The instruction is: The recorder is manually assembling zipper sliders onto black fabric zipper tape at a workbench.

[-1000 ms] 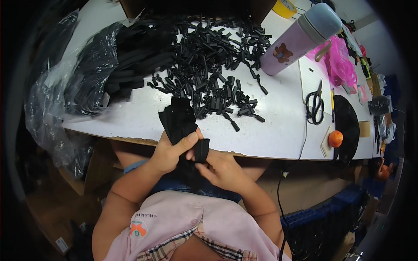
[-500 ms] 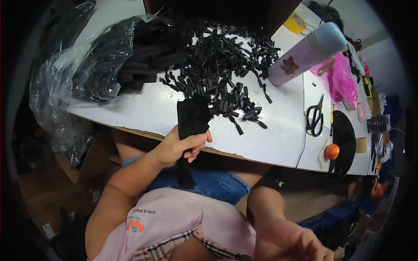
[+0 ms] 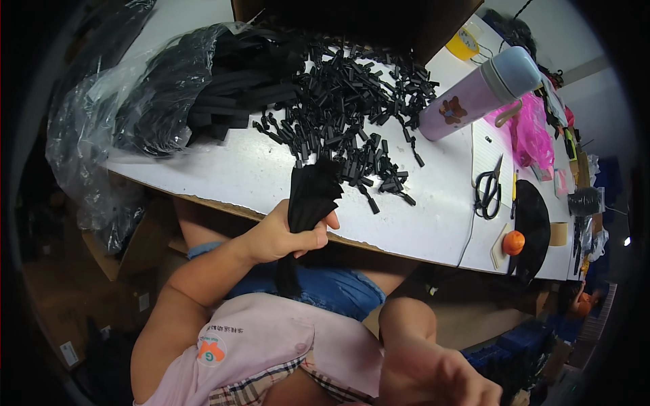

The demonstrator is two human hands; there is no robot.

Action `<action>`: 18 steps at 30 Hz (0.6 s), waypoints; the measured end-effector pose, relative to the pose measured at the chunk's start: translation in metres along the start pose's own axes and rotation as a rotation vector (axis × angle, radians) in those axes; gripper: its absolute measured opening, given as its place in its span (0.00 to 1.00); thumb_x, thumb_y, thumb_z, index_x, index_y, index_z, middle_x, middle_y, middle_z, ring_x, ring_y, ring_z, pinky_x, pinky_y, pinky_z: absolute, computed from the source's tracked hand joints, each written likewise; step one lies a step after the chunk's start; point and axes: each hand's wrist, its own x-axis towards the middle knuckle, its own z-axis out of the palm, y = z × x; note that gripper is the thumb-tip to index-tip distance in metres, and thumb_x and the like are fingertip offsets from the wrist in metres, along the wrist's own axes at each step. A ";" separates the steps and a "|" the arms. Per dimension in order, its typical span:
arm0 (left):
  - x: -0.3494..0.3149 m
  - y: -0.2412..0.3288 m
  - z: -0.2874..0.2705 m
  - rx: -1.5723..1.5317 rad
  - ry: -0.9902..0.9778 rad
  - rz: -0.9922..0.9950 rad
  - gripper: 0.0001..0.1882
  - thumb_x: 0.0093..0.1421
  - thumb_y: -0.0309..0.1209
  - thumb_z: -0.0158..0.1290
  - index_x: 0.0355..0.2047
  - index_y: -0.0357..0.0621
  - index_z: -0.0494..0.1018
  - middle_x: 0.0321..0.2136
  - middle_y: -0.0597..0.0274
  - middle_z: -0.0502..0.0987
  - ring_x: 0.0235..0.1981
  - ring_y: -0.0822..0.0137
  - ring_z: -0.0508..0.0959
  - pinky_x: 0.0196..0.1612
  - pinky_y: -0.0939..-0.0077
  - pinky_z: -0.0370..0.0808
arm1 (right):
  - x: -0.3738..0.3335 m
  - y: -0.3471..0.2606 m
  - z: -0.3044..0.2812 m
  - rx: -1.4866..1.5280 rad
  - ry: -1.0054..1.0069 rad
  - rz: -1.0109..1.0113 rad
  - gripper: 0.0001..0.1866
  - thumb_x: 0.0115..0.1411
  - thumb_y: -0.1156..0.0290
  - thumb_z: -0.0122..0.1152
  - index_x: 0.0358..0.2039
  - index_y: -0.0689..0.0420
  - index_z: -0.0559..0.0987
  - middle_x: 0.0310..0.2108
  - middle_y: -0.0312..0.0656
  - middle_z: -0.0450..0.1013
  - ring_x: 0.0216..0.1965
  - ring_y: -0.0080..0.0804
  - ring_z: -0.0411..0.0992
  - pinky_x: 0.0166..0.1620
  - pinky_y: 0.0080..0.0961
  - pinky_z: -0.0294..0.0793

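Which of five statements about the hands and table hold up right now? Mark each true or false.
1. The left grip holds black strips. True.
2. The right grip holds the scissors. False: the scissors lie on the right part of the table, apart from the right grip.
3. The lilac bottle is to the right of the pile of small black pieces. True.
4. The round orange object lies left of the pile. False: the round orange object is near the scissors, right of the pile.
5. The pink bag is at the table's right side. True.
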 end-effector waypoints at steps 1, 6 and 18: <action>0.004 0.003 0.007 0.090 -0.046 0.013 0.12 0.47 0.26 0.53 0.33 0.36 0.67 0.17 0.69 0.66 0.14 0.81 0.62 0.18 0.89 0.61 | 0.001 -0.002 0.003 -0.089 0.051 -0.034 0.19 0.52 0.75 0.51 0.46 0.60 0.66 0.45 0.39 0.63 0.45 0.32 0.61 0.47 0.21 0.65; 0.002 -0.010 -0.001 0.127 -0.033 0.120 0.13 0.45 0.26 0.55 0.32 0.38 0.67 0.20 0.70 0.67 0.20 0.82 0.64 0.23 0.89 0.62 | -0.031 0.017 -0.055 -0.486 -0.928 0.834 0.22 0.35 0.77 0.60 0.36 0.64 0.71 0.31 0.44 0.67 0.29 0.38 0.65 0.32 0.28 0.65; 0.006 -0.021 -0.013 -0.152 -0.104 0.052 0.24 0.38 0.21 0.54 0.39 0.39 0.64 0.21 0.66 0.68 0.18 0.79 0.67 0.16 0.88 0.60 | -0.076 0.019 -0.073 -0.384 -0.807 0.894 0.14 0.34 0.83 0.61 0.24 0.59 0.72 0.31 0.42 0.69 0.33 0.36 0.65 0.34 0.24 0.67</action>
